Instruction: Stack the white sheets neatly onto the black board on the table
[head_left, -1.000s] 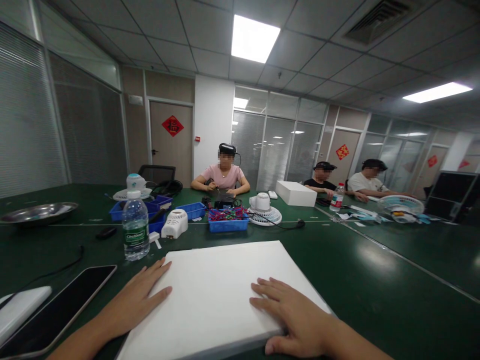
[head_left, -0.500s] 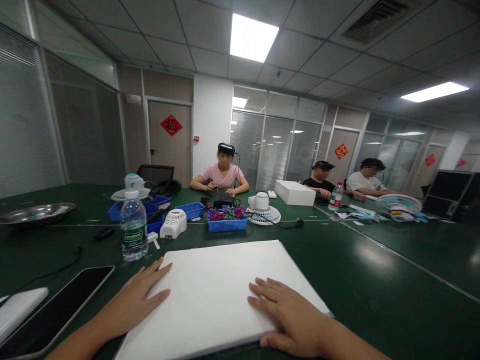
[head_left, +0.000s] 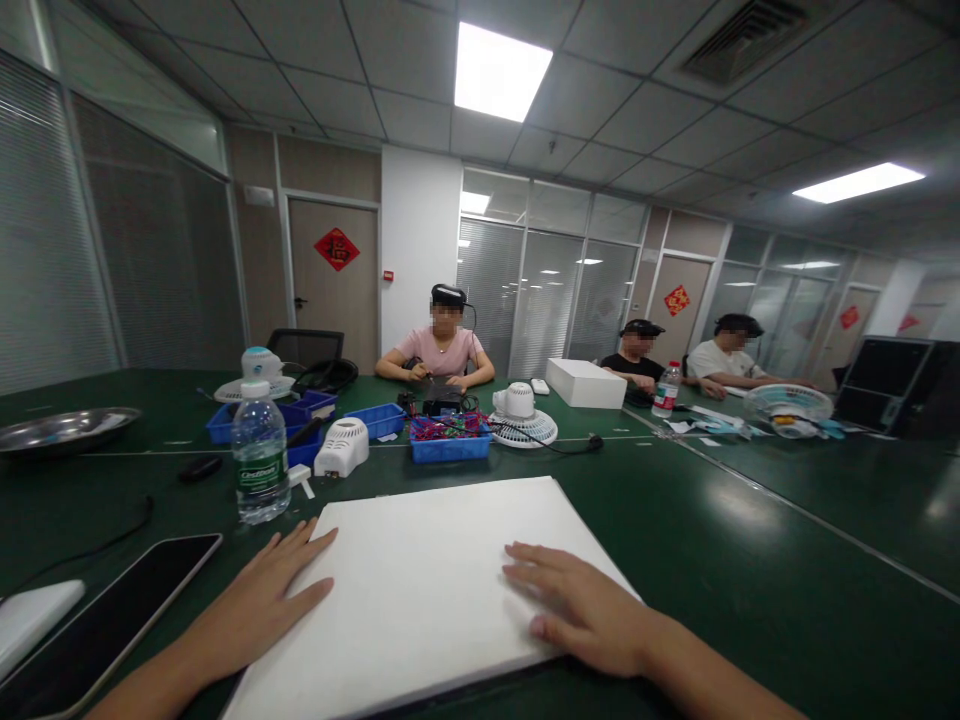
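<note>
A flat white board or box (head_left: 420, 590) lies on the green table in front of me. On its left edge rests my left hand (head_left: 270, 595), fingers spread and holding nothing. My right hand (head_left: 581, 605) is over the right part of the white surface, fingers apart and nothing in them; a faint shadow shows beneath it. A water bottle (head_left: 260, 455) stands beyond my left hand, and a dark tablet (head_left: 112, 625) lies to the left of my left arm.
Farther back are a blue bin of wires (head_left: 450, 447), a white fan part (head_left: 343, 447), a small fan (head_left: 523, 425), a white box (head_left: 586, 383) and a metal tray (head_left: 67, 430). Across the green table (head_left: 750, 560) sits a person (head_left: 442, 350); two more people sit at the right.
My right hand has shifted slightly up, its thumb moving from the near edge onto or over the white surface. My left hand stays at the left edge. The view has shifted a little.
</note>
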